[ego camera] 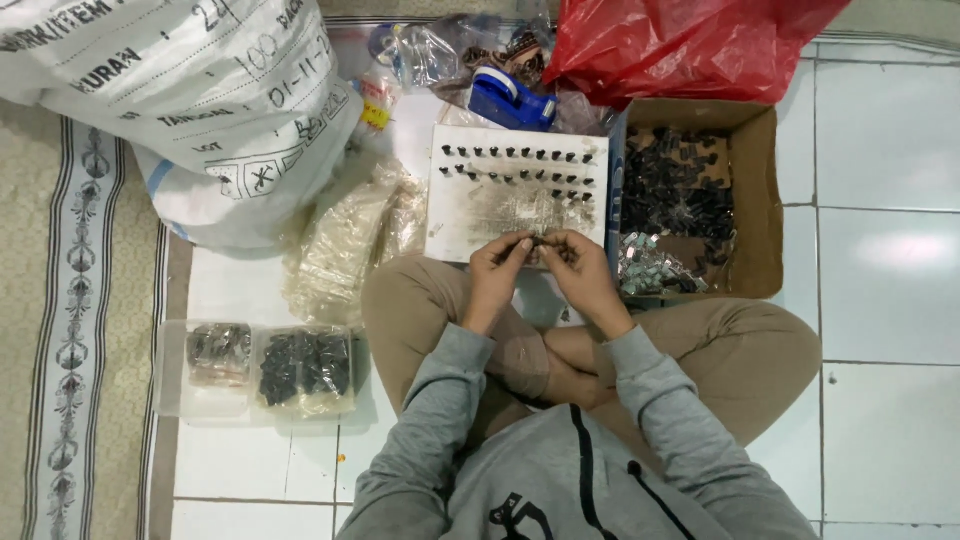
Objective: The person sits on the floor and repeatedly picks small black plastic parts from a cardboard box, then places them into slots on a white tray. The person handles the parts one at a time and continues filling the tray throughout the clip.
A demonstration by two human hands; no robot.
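I sit cross-legged on a tiled floor. My left hand (497, 266) and my right hand (577, 264) meet at the fingertips over the near edge of a white board (455, 215), pinching a small dark part (538, 242) between them. Two rows of small black parts (515, 163) stand on the board's far half. To the right, an open cardboard box (762, 200) holds many black parts and some small silvery pieces (645, 268).
A large white printed sack (200, 110) lies at the upper left. Clear plastic bags (340, 250) lie beside the board. A clear tray (170, 380) holds packets of dark parts. A blue tape dispenser (510, 100) and red plastic bag (680, 45) sit behind the board. A patterned mat (70, 330) lies left.
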